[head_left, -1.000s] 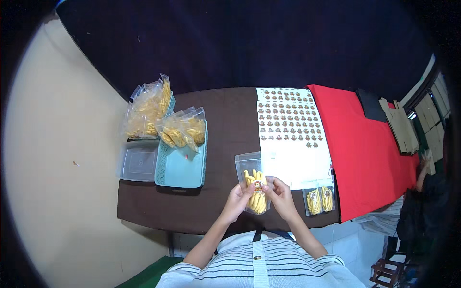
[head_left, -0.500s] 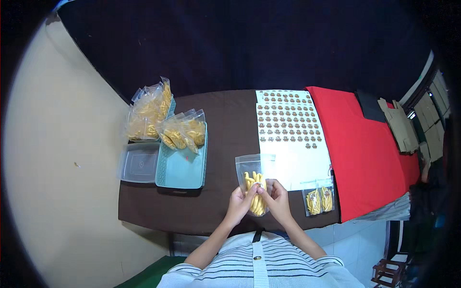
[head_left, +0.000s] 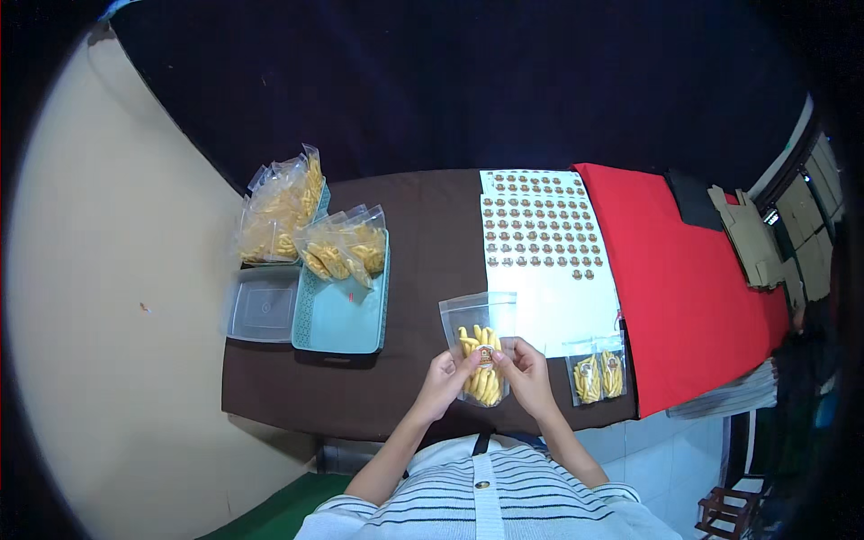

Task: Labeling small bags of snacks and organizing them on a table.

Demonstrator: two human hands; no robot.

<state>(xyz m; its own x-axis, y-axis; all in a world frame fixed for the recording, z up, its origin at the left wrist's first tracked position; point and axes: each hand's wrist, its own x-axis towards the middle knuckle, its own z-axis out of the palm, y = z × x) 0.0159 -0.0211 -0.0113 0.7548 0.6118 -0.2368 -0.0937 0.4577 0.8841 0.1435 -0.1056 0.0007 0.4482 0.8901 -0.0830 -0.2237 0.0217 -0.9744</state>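
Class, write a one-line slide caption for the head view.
Left hand and right hand hold a labelled clear bag of yellow snacks near a sheet of labels on a brown cloth.

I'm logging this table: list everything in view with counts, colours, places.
Held bag: 1, clear, yellow sticks inside, between both hands
Stickered bags: 2, clear and yellow, near right
Sticker sheets: at least 2, white, right of centre
Baskets: 2, teal, left
Filled bags: several, clear and yellow, in the baskets
Plastic container: 1, clear, beside front basket
Tablecloth: 1, dark brown, table
Cloth: 1, red, right
Cardboard: several pieces, tan, far right
Curtain: 1, dark blue, back
Wall: 1, cream, left
Stool: 1, brown, lower right
Striped top: 1, white, lower edge
Left hand: 1, bare, bag's left
Right hand: 1, bare, bag's right
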